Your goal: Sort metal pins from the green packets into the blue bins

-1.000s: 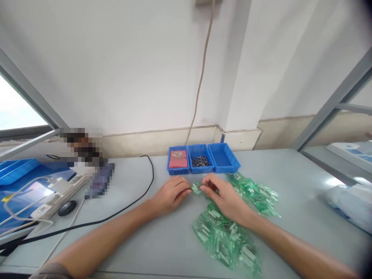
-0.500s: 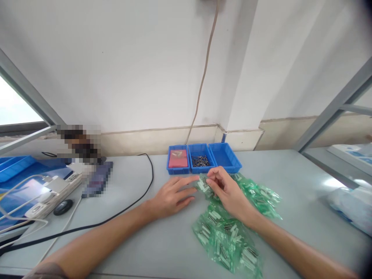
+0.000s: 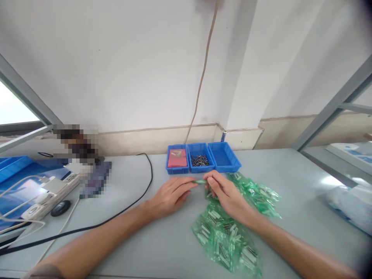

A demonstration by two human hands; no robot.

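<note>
A small green plastic bag (image 3: 200, 181) is stretched edge-on between my hands, a little in front of the blue bins. My left hand (image 3: 170, 195) pinches its left end, palm down, with fingers together. At the other end, my right hand (image 3: 225, 190) grips it between thumb and fingers; what lies inside the bag is hard to make out. Below and beside my right hand lie several similar green bags (image 3: 222, 240) holding white and dark metal pieces. More such bags (image 3: 261, 195) are heaped on its far right side.
Three blue bins stand against the wall: one with red sheets (image 3: 178, 159), one with small metal screw-like parts (image 3: 200, 161), and a bare one (image 3: 223, 157). Left on the grey table are a black cable (image 3: 116, 211), a power strip (image 3: 49, 195) and a round black object (image 3: 61, 208).
The bag has turned from showing its flat face to edge-on. My left fingers, spread before, have closed on its left end. My right hand keeps its hold.
</note>
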